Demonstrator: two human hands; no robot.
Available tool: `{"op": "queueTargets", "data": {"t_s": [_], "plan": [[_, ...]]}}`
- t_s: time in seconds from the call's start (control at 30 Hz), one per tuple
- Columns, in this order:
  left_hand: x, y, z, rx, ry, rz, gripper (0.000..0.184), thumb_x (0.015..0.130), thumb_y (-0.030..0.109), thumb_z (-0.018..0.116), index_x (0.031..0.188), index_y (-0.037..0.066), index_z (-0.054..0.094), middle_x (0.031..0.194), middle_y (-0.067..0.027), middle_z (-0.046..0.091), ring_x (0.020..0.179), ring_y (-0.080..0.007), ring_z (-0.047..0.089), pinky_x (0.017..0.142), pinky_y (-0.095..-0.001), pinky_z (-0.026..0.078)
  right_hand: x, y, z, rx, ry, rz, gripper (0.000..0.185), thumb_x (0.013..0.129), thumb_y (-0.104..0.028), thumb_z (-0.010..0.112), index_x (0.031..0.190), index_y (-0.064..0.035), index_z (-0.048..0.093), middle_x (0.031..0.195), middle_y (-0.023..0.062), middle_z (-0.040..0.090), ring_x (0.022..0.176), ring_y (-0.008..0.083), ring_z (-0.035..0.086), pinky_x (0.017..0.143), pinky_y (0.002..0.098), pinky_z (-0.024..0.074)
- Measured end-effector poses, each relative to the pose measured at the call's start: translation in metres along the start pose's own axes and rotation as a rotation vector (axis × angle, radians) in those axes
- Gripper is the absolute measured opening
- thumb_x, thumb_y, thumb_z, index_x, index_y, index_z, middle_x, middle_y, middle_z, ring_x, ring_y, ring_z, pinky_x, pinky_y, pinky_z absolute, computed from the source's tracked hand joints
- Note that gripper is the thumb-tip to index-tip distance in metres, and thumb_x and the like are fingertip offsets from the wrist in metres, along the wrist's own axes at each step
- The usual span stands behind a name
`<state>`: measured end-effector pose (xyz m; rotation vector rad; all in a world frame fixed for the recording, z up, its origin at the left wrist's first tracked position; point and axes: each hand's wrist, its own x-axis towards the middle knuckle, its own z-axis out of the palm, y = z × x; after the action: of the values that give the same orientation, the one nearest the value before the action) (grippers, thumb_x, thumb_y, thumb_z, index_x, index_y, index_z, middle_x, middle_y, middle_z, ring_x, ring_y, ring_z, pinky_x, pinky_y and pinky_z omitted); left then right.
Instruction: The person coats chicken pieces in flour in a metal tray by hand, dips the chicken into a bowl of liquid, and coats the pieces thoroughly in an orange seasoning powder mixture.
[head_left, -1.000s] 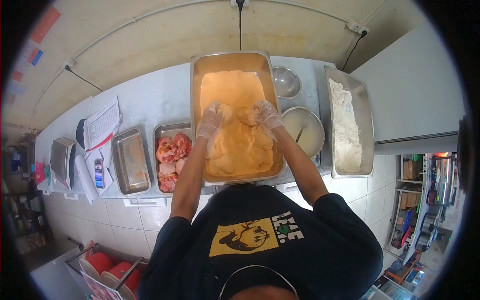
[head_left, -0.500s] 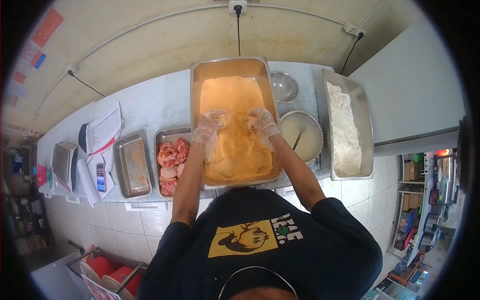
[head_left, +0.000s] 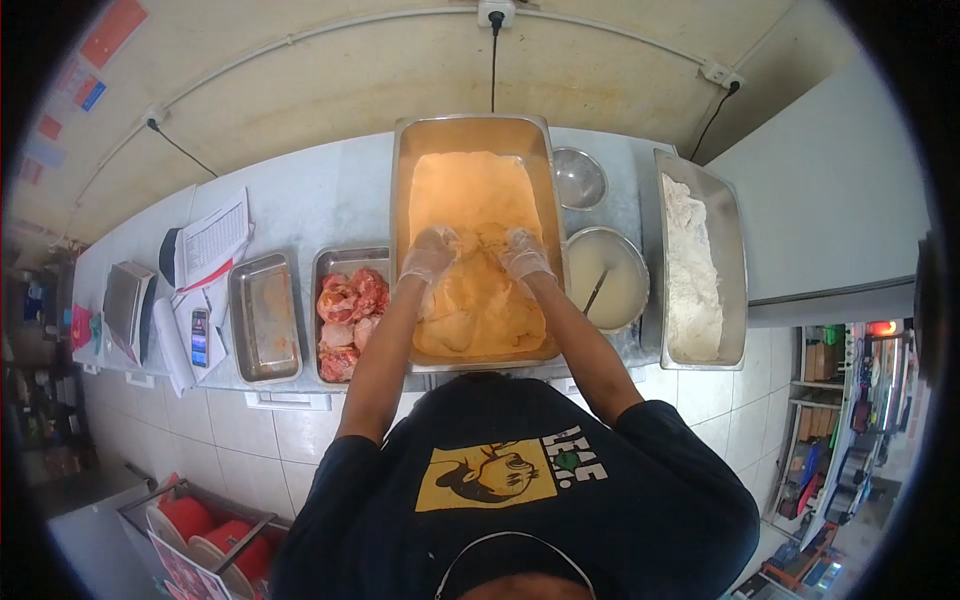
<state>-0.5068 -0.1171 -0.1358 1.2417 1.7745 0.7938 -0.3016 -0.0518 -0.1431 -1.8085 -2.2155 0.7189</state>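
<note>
A deep steel pan (head_left: 403,170) holds orange breading flour (head_left: 470,185), smooth at the far end and heaped nearer my body. Lumpy coated pieces (head_left: 447,325) lie partly buried at the near end. Both hands wear clear plastic gloves and work in the middle of the pan. My left hand (head_left: 430,253) is curled into the flour on the left side, its fingertips covered. Opposite it, my right hand (head_left: 524,254) is curled in the same way. A rough floury mass (head_left: 482,240) lies between them; whether the fingers grip a piece inside it is hidden.
Raw meat pieces (head_left: 350,305) fill a steel tray on the left, beside a stained shallow tray (head_left: 265,320). A phone (head_left: 200,338) and papers (head_left: 212,238) lie farther left. On the right stand a bowl of pale liquid (head_left: 610,275), a small metal bowl (head_left: 578,178) and a white flour pan (head_left: 740,270).
Both hands have sunk slightly lower into the flour and drawn a little closer together. The flour between them is more heaped. The whole view has shifted slightly.
</note>
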Motion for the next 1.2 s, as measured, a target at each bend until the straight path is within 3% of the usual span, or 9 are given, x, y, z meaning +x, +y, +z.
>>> {"op": "queueTargets", "data": {"t_s": [0.1,0.33,0.47,0.6,0.67,0.8,0.87,0.97,1.2], "plan": [[-0.019,0.025,-0.013,0.327,0.036,0.028,0.018,0.080,0.019,0.060,0.088,0.005,0.069,0.079,-0.0154,0.067,0.072,-0.0267,0.064,0.067,-0.0379,0.049,0.012,0.022,0.013,-0.019,0.060,-0.224,0.016,0.080,-0.016,0.060,0.091,-0.0050,0.064,0.096,0.0133,0.066,0.090,0.0316,0.064,0.077,0.0394,0.0507],[-0.033,0.067,-0.024,0.160,0.101,0.092,0.025,0.083,0.023,0.059,0.100,0.007,0.067,0.093,-0.0175,0.066,0.090,-0.0311,0.063,0.084,-0.0391,0.049,0.003,0.003,-0.026,0.413,0.010,-0.283,0.017,0.076,-0.009,0.060,0.092,-0.0064,0.065,0.100,0.0167,0.064,0.090,0.0322,0.061,0.080,0.0393,0.0488],[-0.010,0.033,-0.003,0.400,0.209,0.521,0.028,0.085,0.017,0.057,0.111,0.009,0.062,0.113,-0.0156,0.060,0.106,-0.0327,0.057,0.094,-0.0396,0.045,-0.017,-0.026,-0.058,0.337,0.214,-0.623,0.026,0.076,-0.008,0.060,0.101,-0.0071,0.063,0.102,0.0164,0.063,0.098,0.0327,0.060,0.083,0.0397,0.0482],[-0.028,0.072,-0.007,0.328,0.235,0.786,0.026,0.080,0.007,0.059,0.106,0.007,0.064,0.110,-0.0167,0.060,0.105,-0.0346,0.056,0.093,-0.0402,0.045,-0.033,-0.055,-0.089,0.276,-0.042,-0.473,0.036,0.073,-0.006,0.064,0.110,-0.0069,0.060,0.107,0.0168,0.063,0.102,0.0343,0.059,0.087,0.0396,0.0482],[-0.036,0.090,-0.019,0.231,0.163,0.746,0.026,0.079,0.004,0.058,0.105,0.006,0.064,0.107,-0.0157,0.061,0.102,-0.0316,0.058,0.091,-0.0377,0.046,-0.022,-0.045,-0.076,0.265,-0.207,-0.163,0.052,0.072,-0.001,0.064,0.123,-0.0073,0.055,0.111,0.0166,0.062,0.104,0.0337,0.059,0.088,0.0390,0.0488],[-0.032,0.076,-0.023,-0.331,-0.097,0.617,0.028,0.080,0.005,0.059,0.108,0.003,0.063,0.108,-0.0098,0.063,0.103,-0.0206,0.059,0.093,-0.0322,0.045,-0.010,-0.011,-0.054,0.215,-0.168,-0.187,0.065,0.072,0.002,0.065,0.133,-0.0116,0.048,0.119,0.0177,0.060,0.107,0.0294,0.060,0.086,0.0358,0.0511],[-0.041,0.086,-0.029,-0.459,-0.122,0.627,0.026,0.081,0.003,0.058,0.106,0.002,0.063,0.105,-0.0089,0.063,0.100,-0.0193,0.059,0.090,-0.0306,0.046,-0.024,-0.017,-0.067,1.146,-0.440,0.078,0.071,0.071,0.009,0.063,0.137,-0.0113,0.047,0.112,0.0165,0.061,0.096,0.0239,0.063,0.079,0.0323,0.0532],[-0.048,0.097,-0.038,-0.555,-0.122,0.601,0.021,0.082,0.007,0.061,0.102,0.000,0.064,0.102,-0.0070,0.063,0.098,-0.0174,0.059,0.088,-0.0289,0.045,-0.036,-0.028,-0.084,1.476,-0.574,0.005,0.068,0.071,0.007,0.065,0.135,-0.0081,0.048,0.107,0.0140,0.063,0.089,0.0173,0.065,0.074,0.0275,0.0533],[-0.039,0.097,-0.044,-0.551,-0.091,0.637,0.020,0.088,0.018,0.064,0.097,0.001,0.063,0.102,-0.0062,0.063,0.098,-0.0165,0.058,0.089,-0.0298,0.045,-0.029,-0.034,-0.072,1.480,-0.738,-0.082,0.058,0.072,0.004,0.067,0.129,-0.0003,0.052,0.096,0.0053,0.068,0.080,0.0122,0.065,0.069,0.0247,0.0521]]}}
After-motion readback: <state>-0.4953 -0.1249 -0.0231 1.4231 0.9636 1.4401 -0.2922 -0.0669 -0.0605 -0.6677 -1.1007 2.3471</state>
